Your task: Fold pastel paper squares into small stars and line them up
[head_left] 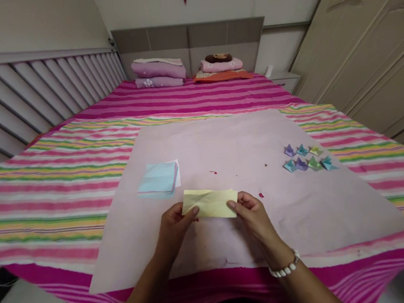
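A yellow sheet of paper [210, 203], folded to a wide rectangle, is held up between my two hands. My left hand [175, 227] pinches its left end, thumb in front and fingers behind. At the other end, my right hand [255, 213] grips the paper the same way; a white beaded bracelet [285, 270] circles that wrist. Just beyond my left hand lies a stack of light blue paper [157, 178] with pink and white sheets showing beneath. Off to the right sit several small folded paper boats [301, 164] in purple, blue and green, set in two rows.
A large pale sheet [201, 147] covers the middle of a bed with a striped spread [59, 183]. Small red scraps [261, 195] are scattered on it. Folded bedding [159, 72] is piled by the headboard [225, 34]. A railing [48, 94] runs along the left; wardrobe doors [365, 38] stand right.
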A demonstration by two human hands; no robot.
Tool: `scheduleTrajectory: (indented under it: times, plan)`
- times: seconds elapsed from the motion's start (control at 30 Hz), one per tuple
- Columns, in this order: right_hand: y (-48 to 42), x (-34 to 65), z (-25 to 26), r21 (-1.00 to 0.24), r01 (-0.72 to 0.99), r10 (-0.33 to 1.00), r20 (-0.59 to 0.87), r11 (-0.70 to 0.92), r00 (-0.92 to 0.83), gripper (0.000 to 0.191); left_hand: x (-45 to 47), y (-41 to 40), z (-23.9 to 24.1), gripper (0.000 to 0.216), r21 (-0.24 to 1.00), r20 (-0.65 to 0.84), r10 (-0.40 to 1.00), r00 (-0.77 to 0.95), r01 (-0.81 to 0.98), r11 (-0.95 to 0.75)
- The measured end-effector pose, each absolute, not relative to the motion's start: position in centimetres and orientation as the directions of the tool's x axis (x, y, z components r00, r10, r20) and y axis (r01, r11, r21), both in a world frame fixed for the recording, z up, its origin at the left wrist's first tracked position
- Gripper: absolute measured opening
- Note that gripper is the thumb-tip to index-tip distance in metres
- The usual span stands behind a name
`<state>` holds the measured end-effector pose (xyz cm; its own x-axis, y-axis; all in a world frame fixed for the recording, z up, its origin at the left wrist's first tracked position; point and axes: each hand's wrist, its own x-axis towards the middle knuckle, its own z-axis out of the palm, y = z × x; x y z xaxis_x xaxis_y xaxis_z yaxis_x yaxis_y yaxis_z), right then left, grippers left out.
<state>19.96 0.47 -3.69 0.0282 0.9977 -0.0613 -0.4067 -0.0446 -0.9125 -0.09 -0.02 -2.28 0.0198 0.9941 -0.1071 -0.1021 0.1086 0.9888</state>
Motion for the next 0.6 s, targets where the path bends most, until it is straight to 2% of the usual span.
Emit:
scheduleTrajectory:
  times: [0.1, 0.17, 0.23, 0.3, 0.37, 0.5, 0.6]
  plan:
    - [0.5, 19.4, -3.6, -0.904, -0.426, 0.993, -0.08, -0.037, 0.082, 0.023, 0.6, -0.1, -2.1, 0.026, 0.97, -0.114, 0.992, -0.061, -0.223, 0.098]
    - [0.4, 19.2, -3.6, -0.896, -0.441, 0.991, -0.1, -0.049, 0.093, 0.029, 1.0, -0.1, -1.9, 0.045, 0.943, -0.146, 0.984, -0.104, -0.314, 0.107]
    - [0.3, 19.0, -3.5, -0.891, -0.449, 0.987, -0.125, -0.067, 0.099, 0.048, 1.2, 0.1, -1.7, 0.061, 0.919, -0.194, 0.976, -0.1, -0.365, 0.146]
    - [0.2, 19.0, -3.4, -0.887, -0.452, 0.985, -0.149, -0.092, 0.09, 0.064, 1.3, 0.3, -1.4, 0.061, 0.904, -0.225, 0.973, -0.058, -0.384, 0.187]
    - [0.2, 19.0, -3.2, -0.883, -0.455, 0.984, -0.167, -0.119, 0.067, 0.06, 1.4, 0.5, -1.2, 0.052, 0.893, -0.232, 0.973, -0.014, -0.4, 0.207]
    - [0.3, 18.6, -3.0, -0.886, -0.444, 0.981, -0.182, -0.137, 0.061, 0.033, 2.0, 0.5, -0.9, 0.04, 0.833, -0.25, 0.965, 0.073, -0.492, 0.253]
    - [0.2, 18.1, -2.8, -0.893, -0.435, 0.983, -0.166, -0.114, 0.083, 0.03, 2.9, 0.1, -0.8, 0.036, 0.773, -0.287, 0.946, 0.148, -0.548, 0.321]
